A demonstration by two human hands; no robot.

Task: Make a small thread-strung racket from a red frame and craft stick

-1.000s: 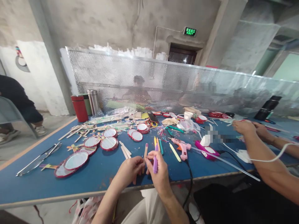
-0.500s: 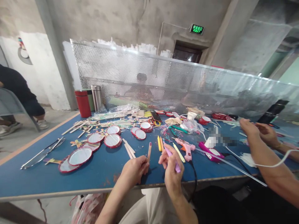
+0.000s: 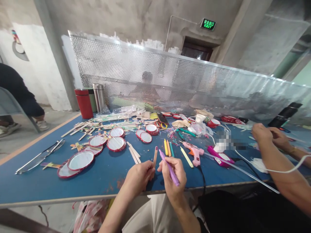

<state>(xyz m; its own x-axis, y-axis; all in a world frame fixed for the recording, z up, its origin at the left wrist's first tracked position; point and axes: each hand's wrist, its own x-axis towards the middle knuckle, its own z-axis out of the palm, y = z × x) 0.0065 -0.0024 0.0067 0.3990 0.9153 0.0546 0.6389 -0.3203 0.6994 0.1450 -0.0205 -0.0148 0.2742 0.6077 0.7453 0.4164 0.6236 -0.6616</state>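
Near the table's front edge, my left hand (image 3: pixel 140 176) is closed round a wooden stick (image 3: pixel 155 156) that stands upright with a purple-coloured top end. My right hand (image 3: pixel 173 177) grips a purple marker (image 3: pixel 169 166), its tip pointing up and close beside the stick's top. Just behind my left hand lie plain wooden sticks (image 3: pixel 134 152). Yellow, orange and teal markers (image 3: pixel 166 147) lie behind my right hand, and a pale yellow marker (image 3: pixel 186 157) is to its right. A pink glue gun (image 3: pixel 193 152) rests beyond that one.
Round red-rimmed mirrors (image 3: pixel 81 160) and a metal tool (image 3: pixel 40 157) lie on the left. Bottles (image 3: pixel 84 104) stand at the back left. A clear glue stick (image 3: pixel 245 171) stretches right, toward another person's arms (image 3: pixel 279 158). A perforated metal screen (image 3: pixel 126 71) runs behind the table.
My right hand has moved left with the purple marker, bringing its tip near the stick. The teal marker behind it now shows. My left hand still holds the stick.
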